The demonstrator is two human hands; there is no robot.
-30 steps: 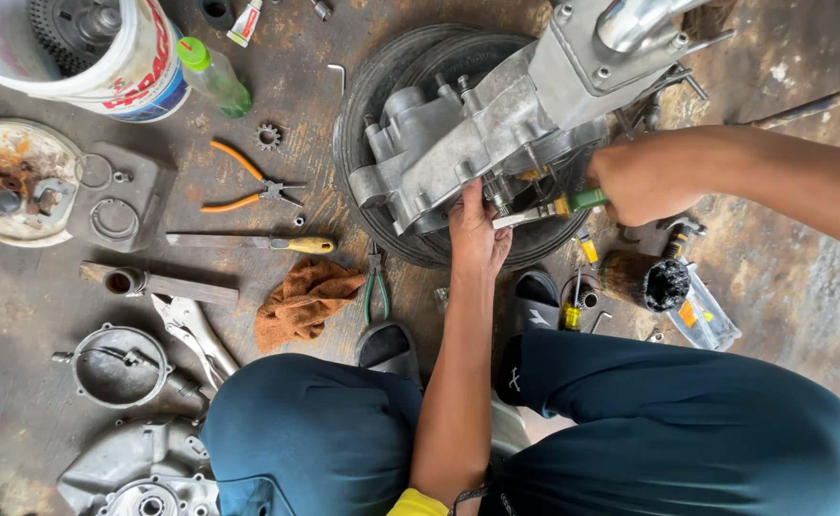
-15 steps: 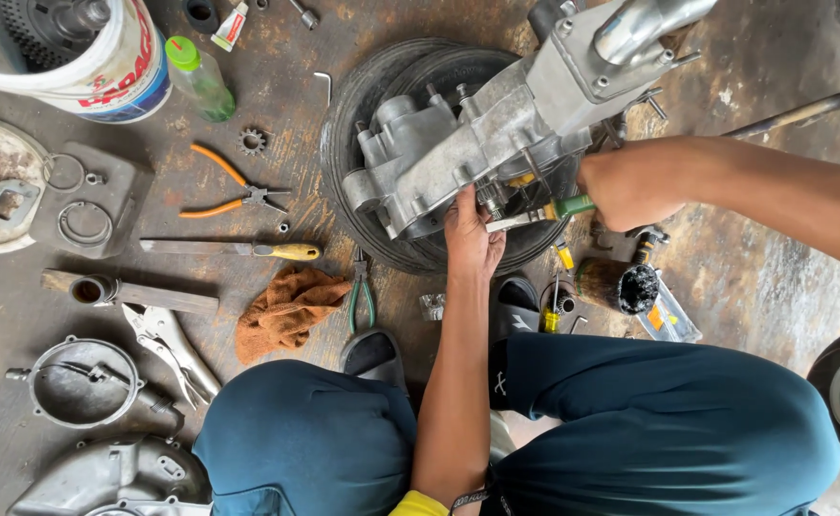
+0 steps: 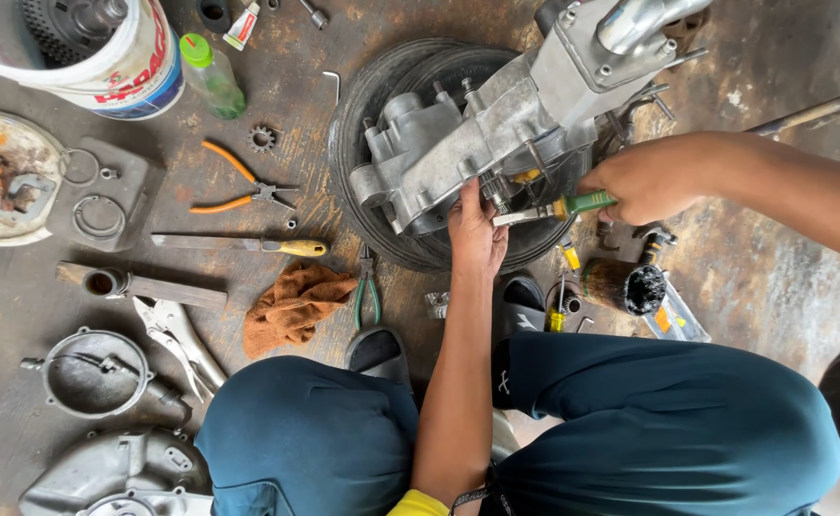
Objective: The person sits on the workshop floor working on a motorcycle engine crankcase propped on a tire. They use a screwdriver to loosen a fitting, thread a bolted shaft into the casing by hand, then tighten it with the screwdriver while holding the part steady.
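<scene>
A grey metal engine casing (image 3: 496,124) lies tilted on a black tyre (image 3: 382,229) on the floor. My left hand (image 3: 475,229) presses against the casing's lower edge, fingers on the metal. My right hand (image 3: 645,182) grips a green-handled screwdriver (image 3: 559,207), its blade pointing left into the casing beside my left hand.
Orange-handled pliers (image 3: 238,186), a yellow-handled tool (image 3: 248,246), a brown rag (image 3: 296,306), locking pliers (image 3: 181,339), green-handled pliers (image 3: 367,296) and metal covers (image 3: 95,373) lie left. A white bucket (image 3: 86,48) and green bottle (image 3: 212,75) stand at the top left. My knees fill the bottom.
The view has shifted slightly, so the floor items sit further left. Both hands stay on the casing and the screwdriver.
</scene>
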